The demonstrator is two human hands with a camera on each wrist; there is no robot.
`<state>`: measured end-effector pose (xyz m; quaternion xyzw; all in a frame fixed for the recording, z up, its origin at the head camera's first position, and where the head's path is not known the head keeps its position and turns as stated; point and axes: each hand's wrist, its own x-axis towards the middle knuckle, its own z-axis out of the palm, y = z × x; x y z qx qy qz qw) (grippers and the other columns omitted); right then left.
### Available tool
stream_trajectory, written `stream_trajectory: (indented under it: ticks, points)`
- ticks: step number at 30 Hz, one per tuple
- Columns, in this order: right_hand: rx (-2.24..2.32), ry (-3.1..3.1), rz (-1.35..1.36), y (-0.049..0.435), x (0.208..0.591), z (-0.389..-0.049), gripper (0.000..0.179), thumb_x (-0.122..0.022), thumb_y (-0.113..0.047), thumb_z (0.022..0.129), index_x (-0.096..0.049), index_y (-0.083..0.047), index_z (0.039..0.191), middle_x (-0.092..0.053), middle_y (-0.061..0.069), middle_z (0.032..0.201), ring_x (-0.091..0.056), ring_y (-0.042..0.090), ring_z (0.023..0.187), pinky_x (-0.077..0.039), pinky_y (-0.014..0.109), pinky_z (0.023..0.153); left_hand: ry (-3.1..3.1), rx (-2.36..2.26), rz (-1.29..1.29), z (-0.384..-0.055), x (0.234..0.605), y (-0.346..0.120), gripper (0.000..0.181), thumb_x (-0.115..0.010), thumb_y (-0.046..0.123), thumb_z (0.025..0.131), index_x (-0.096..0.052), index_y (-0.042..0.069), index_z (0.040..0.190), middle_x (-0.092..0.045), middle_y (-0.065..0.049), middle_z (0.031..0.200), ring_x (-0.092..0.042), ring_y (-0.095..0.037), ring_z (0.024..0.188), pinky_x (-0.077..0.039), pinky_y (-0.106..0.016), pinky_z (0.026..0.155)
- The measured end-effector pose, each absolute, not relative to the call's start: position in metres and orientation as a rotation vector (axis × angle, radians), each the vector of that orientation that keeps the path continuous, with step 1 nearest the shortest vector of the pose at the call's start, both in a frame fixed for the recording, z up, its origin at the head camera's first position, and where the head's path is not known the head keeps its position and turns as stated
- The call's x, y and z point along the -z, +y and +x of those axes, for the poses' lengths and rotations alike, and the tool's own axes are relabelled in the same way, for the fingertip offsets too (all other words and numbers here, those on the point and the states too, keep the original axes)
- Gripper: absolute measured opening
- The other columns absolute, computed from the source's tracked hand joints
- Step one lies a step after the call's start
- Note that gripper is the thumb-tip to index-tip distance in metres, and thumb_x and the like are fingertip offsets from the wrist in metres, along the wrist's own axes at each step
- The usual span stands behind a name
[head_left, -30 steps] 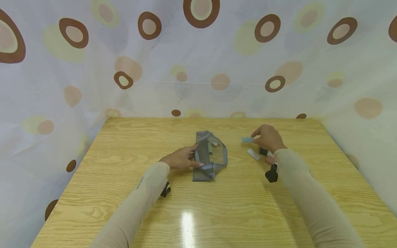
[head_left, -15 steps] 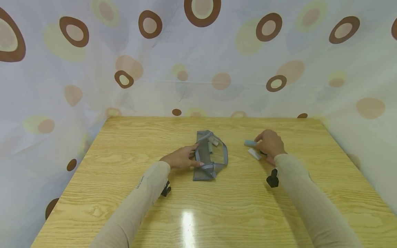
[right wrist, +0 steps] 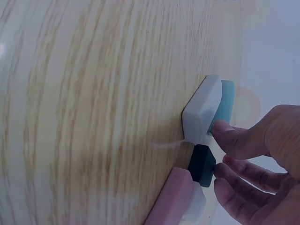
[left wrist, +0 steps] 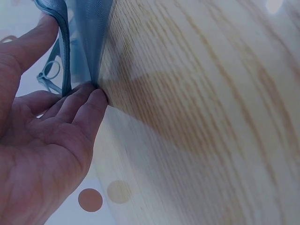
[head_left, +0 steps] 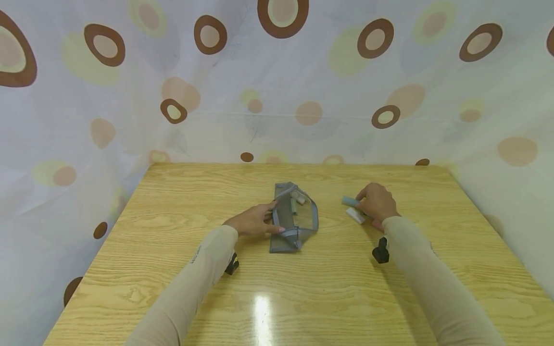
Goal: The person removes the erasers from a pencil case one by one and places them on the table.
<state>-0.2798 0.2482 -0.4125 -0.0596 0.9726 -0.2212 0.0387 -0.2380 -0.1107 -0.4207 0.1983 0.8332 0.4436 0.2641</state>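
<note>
Blue block [head_left: 349,201] in my right hand [head_left: 378,202], pouch [head_left: 283,212] off to its left.
I pinch the block's right end, its length roughly along the far edge of the bench [head_left: 277,298]; a white block [head_left: 355,216] sits just nearside. The pouch lies about midway between the side edges, long axis running near to far, its rim held by my left hand [head_left: 253,222] (the closer one).
</note>
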Motion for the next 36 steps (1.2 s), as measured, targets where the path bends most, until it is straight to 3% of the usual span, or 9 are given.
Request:
stream_trajectory:
  ticks: [14, 28, 36]
  points:
    - [0.651, 2.976, -0.164, 0.2434, 0.4084, -0.2768, 0.025, -0.073, -0.006, 0.092, -0.074, 0.008, 0.112, -0.062, 0.032, 0.126, -0.065, 0.048, 0.102, -0.059, 0.057, 0.080, 2.243, -1.212, 0.541, -0.2382, 0.4205, -0.1113, 0.096, -0.074, 0.023, 0.095, -0.008, 0.002, 0.162, -0.011, -0.013, 0.168, -0.027, -0.033, 0.150, -0.032, -0.043, 0.120]
    - [0.585, 3.004, -0.204, 0.2436, 0.4102, -0.2785, 0.022, -0.072, -0.004, 0.090, -0.075, 0.008, 0.109, -0.060, 0.034, 0.127, -0.061, 0.053, 0.108, -0.057, 0.062, 0.082, 2.259, -1.199, 0.541, -0.2381, 0.4211, -0.1104, 0.095, -0.073, 0.024, 0.096, -0.009, 0.003, 0.162, -0.011, -0.013, 0.168, -0.028, -0.032, 0.150, -0.033, -0.043, 0.119]
    - [0.597, 2.976, -0.215, 0.2423, 0.4097, -0.2768, 0.030, -0.059, 0.002, 0.091, -0.070, 0.010, 0.118, -0.054, 0.037, 0.135, -0.052, 0.056, 0.121, -0.052, 0.065, 0.091, 2.273, -1.186, 0.524, -0.2387, 0.4224, -0.1112, 0.095, -0.074, 0.025, 0.095, -0.010, 0.005, 0.163, -0.013, -0.011, 0.168, -0.030, -0.030, 0.149, -0.032, -0.041, 0.120]
